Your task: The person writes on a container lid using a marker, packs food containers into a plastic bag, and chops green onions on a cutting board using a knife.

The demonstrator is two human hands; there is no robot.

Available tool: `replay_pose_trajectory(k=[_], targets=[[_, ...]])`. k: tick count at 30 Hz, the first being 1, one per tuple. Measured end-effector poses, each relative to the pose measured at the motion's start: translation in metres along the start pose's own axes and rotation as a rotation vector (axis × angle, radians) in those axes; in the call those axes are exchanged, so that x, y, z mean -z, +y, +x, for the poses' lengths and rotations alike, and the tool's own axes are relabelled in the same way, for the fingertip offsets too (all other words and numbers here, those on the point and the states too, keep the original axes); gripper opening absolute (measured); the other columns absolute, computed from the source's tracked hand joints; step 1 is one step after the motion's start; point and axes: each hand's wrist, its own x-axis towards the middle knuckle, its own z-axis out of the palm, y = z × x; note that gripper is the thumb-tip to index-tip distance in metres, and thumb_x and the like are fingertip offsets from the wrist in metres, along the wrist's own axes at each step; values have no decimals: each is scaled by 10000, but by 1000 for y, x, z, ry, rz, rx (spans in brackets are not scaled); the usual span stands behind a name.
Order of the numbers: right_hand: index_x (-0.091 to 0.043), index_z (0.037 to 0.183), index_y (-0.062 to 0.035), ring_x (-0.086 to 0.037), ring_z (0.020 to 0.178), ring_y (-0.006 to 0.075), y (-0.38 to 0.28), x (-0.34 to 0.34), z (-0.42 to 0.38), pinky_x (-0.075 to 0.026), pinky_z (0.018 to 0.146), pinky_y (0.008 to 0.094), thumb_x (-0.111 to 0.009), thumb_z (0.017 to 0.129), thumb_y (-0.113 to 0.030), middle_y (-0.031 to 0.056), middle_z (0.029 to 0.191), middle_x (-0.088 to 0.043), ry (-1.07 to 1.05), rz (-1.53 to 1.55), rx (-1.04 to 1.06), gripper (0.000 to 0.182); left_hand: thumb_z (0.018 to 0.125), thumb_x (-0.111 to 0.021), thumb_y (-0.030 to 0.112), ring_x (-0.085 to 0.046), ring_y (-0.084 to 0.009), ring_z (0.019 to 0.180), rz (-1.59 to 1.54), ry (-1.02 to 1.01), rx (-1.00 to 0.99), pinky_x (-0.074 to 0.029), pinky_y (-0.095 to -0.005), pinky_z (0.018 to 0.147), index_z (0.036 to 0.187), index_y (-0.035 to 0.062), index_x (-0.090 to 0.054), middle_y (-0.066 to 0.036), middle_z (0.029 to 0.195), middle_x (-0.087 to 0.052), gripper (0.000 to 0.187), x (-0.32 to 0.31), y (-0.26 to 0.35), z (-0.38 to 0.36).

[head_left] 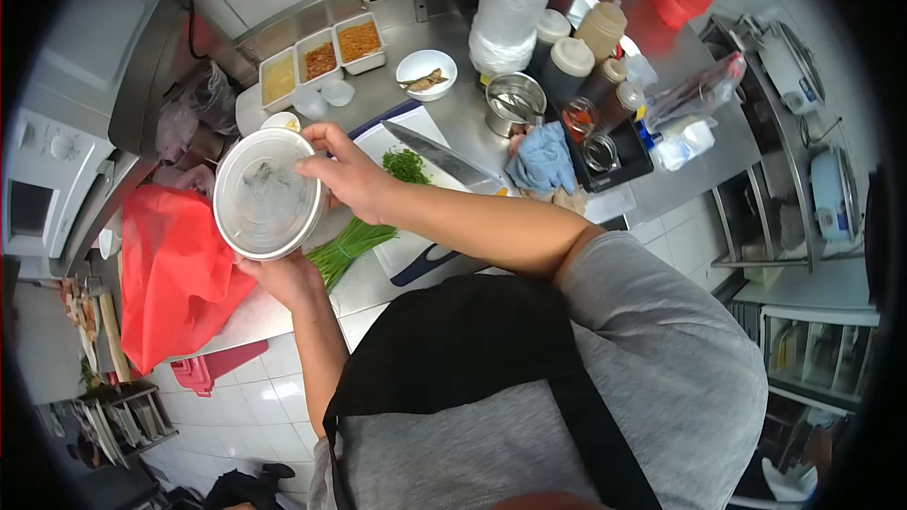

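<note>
Both hands are on a round, lidded plastic tub (268, 194) with a translucent lid, held above the left part of the counter. My left hand (288, 279) grips it from below at the near rim, its fingers mostly hidden behind the tub. At the far right edge, my right hand (345, 170) has its thumb on the lid and its fingers around the side. Just right of the tub, a bunch of green chives (345, 250) lies partly over a white cutting board (430, 121). Chopped chives (406, 165) and a large knife (442, 156) rest on the board.
A red plastic bag (179, 274) hangs over the counter's left edge. Behind the board stand food trays (318, 54), a white bowl (426, 74) and a metal pot (515, 99). Sauce bottles (572, 61), a blue cloth (543, 156) and a black tray (614, 175) are to the right.
</note>
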Motion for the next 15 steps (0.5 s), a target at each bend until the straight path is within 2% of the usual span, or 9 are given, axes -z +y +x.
replay_pose_trajectory(k=[1,2,5,7,9,10,13,14,15], targets=[[-490,1159,-101,-552,959,147,-1,5,-9,-485,770,291,-549,874,-206,69,1064,-557,-18,61,-26,310,934,-522,173,-506,-290,1156,-203,-30,206,-437,-428,963,1273,21,-382,-155,1298,-454,397,-2,3,-3],[-480,1193,-89,-553,978,147,-3,11,-18,-481,797,293,-527,882,-219,75,1092,-557,-39,121,-49,340,967,-456,241,-474,-313,1207,-110,-90,217,-442,-450,967,1339,63,-357,-124,1370,-425,424,6,-8,-2],[-439,1279,-18,-547,1076,167,-9,34,-51,-447,903,301,-439,908,-220,96,1169,-559,-18,263,-81,422,945,-502,166,-456,-314,1209,-204,-180,429,-428,-476,985,1339,62,-335,-132,1360,-416,440,37,-20,-18],[-429,1290,-8,-546,1098,189,-6,50,-70,-426,939,307,-428,910,-201,98,1180,-558,30,287,-27,426,937,-494,372,-419,-327,1245,-335,-322,534,-393,-497,1002,1377,75,-317,-127,1378,-403,559,43,-2,-46],[-449,1268,11,-534,1066,214,-2,62,-91,-406,937,326,-425,931,-233,134,1139,-559,23,47,57,417,914,-486,479,-432,-321,1247,-526,-496,705,-372,-466,1022,1383,85,-330,-113,1396,-408,632,40,25,-72],[-459,1257,21,-528,1050,227,2,67,-101,-395,936,335,-424,941,-250,152,1119,-560,17,-73,96,417,880,-500,537,-461,-296,1227,-545,-485,704,-390,-435,1010,1366,65,-352,-118,1356,-456,694,28,31,-87],[-416,1300,36,-490,1137,321,28,75,-119,-365,988,379,-470,942,-317,222,1222,-502,-99,-495,345,506,884,-507,512,-503,-281,1189,-63,-363,714,-423,-409,983,1364,71,-366,-121,1316,-497,666,36,25,-109],[-398,1319,33,-442,1199,373,16,76,-122,-342,1017,400,-534,917,-358,252,1295,-441,-194,-522,291,577,890,-509,495,-536,-281,1152,-147,-321,752,-452,-404,956,1365,71,-373,-125,1303,-509,651,48,14,-110],[-399,1328,25,-440,1213,361,3,81,-125,-334,1028,395,-538,916,-350,243,1307,-445,-226,-622,326,573,899,-499,489,-513,-289,1174,-156,-274,748,-439,-428,969,1373,72,-360,-131,1318,-489,647,48,19,-120]])
